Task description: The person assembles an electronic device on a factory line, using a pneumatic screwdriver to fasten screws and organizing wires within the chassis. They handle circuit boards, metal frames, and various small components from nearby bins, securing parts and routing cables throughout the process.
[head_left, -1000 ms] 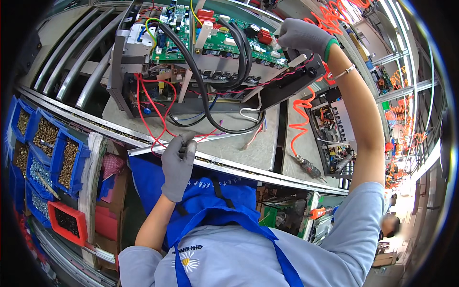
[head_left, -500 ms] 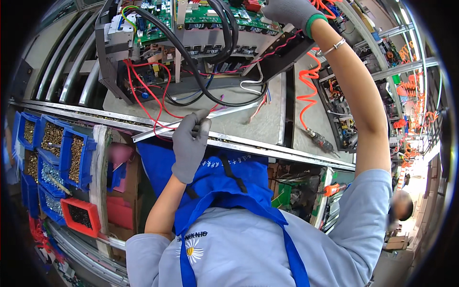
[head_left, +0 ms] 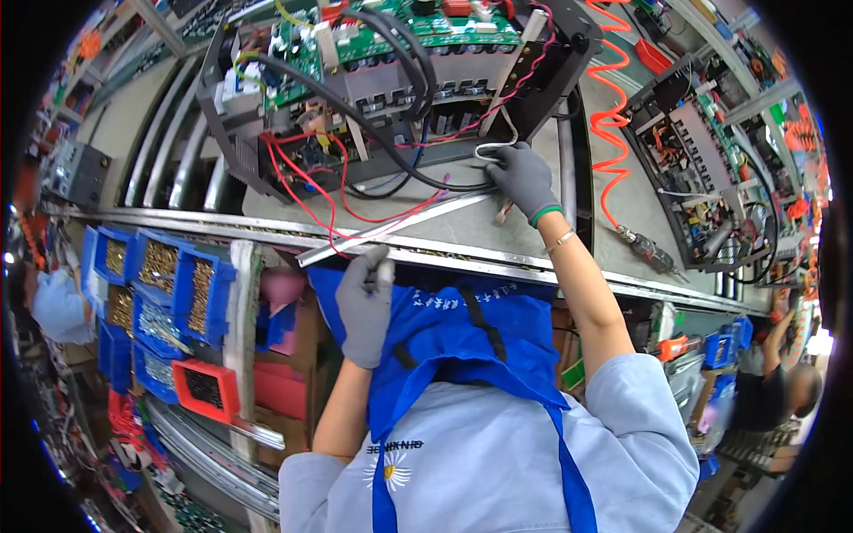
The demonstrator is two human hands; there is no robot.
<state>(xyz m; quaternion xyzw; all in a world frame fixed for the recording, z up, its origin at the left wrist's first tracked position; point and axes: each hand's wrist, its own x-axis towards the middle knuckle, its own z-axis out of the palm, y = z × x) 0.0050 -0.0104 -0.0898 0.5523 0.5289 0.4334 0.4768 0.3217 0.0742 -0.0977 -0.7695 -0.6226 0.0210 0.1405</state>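
Observation:
On the bench stands a dark metal equipment chassis (head_left: 258, 169) with green circuit boards (head_left: 391, 40) inside. My right hand (head_left: 522, 178), in a grey glove, closes around wires at the chassis's front right, where a white wire (head_left: 484, 149) and a black cable (head_left: 453, 187) meet the fingers. Which of them it grips is partly hidden. My left hand (head_left: 364, 306), also gloved, hovers over the apron by the bench edge with its fingers curled in. Whatever it may hold is hidden. Above it lie a silver metal strip (head_left: 400, 227) and loose red wires (head_left: 330, 209).
Blue bins (head_left: 200, 298) of screws and a red bin (head_left: 206, 391) stand at the left. On the right, a screwdriver (head_left: 653, 253) hangs on a coiled orange hose (head_left: 613, 133), beside a second open chassis (head_left: 711, 178). A person (head_left: 777, 391) is at the far right.
My right hand has come down from the chassis's upper right to the wires at its front. My left hand has drawn back slightly from the strip. The head view has shifted.

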